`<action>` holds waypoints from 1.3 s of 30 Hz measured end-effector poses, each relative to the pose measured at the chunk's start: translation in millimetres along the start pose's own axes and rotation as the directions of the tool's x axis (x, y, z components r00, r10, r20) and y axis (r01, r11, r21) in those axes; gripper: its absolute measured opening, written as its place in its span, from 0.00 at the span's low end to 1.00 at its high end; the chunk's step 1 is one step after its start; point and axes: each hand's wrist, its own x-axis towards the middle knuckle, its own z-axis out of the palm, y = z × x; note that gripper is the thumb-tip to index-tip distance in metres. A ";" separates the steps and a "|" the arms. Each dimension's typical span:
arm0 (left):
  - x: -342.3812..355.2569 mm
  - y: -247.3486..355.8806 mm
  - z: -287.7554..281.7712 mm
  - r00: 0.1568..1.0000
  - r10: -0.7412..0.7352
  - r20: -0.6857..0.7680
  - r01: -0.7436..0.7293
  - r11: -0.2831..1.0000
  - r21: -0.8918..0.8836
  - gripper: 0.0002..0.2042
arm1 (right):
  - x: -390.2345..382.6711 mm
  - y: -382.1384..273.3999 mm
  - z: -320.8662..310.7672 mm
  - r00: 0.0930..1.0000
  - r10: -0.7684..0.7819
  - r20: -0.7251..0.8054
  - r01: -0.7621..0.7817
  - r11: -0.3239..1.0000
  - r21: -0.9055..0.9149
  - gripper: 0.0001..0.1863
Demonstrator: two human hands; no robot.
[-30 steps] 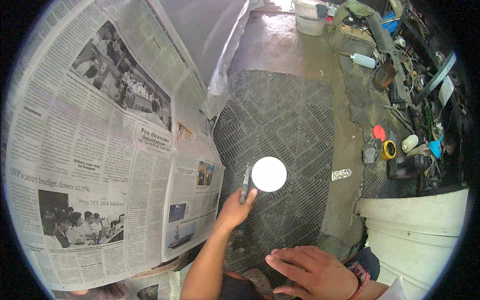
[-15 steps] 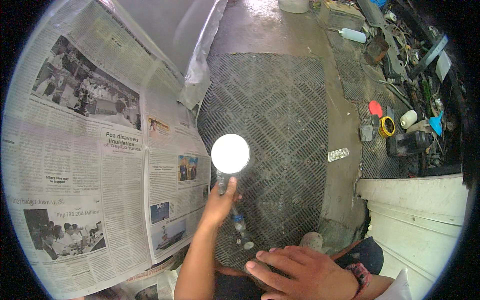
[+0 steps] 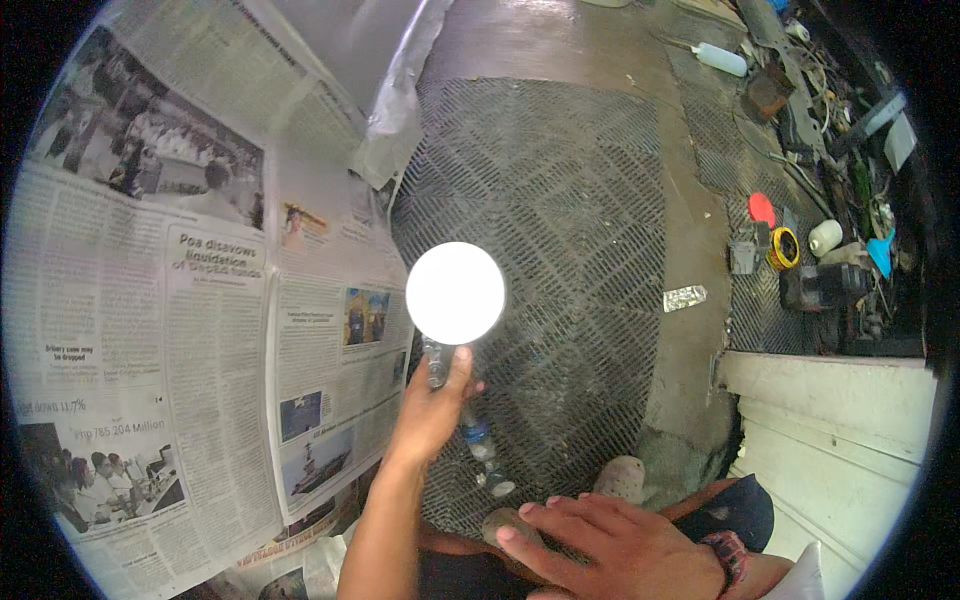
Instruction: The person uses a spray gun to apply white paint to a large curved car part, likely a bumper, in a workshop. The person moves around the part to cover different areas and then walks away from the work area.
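My left hand (image 3: 432,405) is closed around the handle of what looks like a paint spray gun. Its round white cup top (image 3: 456,293) glares so brightly that no detail shows. Below my fingers hangs a clear fitting with a blue band (image 3: 478,437), ending in a round metal part. Just left of the gun, a panel is covered with newspaper (image 3: 215,330); no contact with it can be made out. My right hand (image 3: 610,545), with a red watch on its wrist, holds nothing. Its fingers stretch out over my lap, pointing left.
Black ribbed matting (image 3: 560,200) covers the floor ahead. Clear plastic sheeting (image 3: 392,140) hangs at the newspaper's far edge. On the right lie a white bottle (image 3: 719,59), a yellow-rimmed tub (image 3: 783,249), a blue funnel (image 3: 881,252) and assorted clutter beside a pale ridged panel (image 3: 830,450).
The white cup top appears larger and slightly higher and further left. The newspaper has shifted left in view, and the floor clutter slightly right. My right hand keeps its outstretched pose.
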 end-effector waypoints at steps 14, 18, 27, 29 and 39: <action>21.3 2.5 6.5 0.990 0.126 0.068 -0.121 0.990 -0.071 0.35 | 22.5 1.7 -4.6 0.999 0.014 0.045 -0.007 0.990 -0.143 0.37; 40.1 -3.3 16.5 0.981 0.186 0.052 -0.187 0.982 0.005 0.31 | 31.6 1.5 -2.7 0.999 0.009 0.041 -0.003 0.992 -0.127 0.37; 24.1 16.4 16.6 0.977 0.191 -0.096 -0.177 0.974 0.143 0.37 | 49.2 0.7 6.9 0.983 -0.161 -0.087 0.148 0.979 -0.140 0.35; 13.3 11.8 6.9 0.967 0.187 -0.172 -0.149 0.965 0.216 0.34 | 53.1 1.0 11.5 0.879 -0.332 -0.343 0.325 0.943 -0.079 0.33; -186.2 43.0 -32.2 0.944 0.289 -0.163 -0.237 0.931 0.277 0.30 | -82.9 -90.3 -23.2 0.758 0.546 -0.357 -0.509 0.837 0.200 0.27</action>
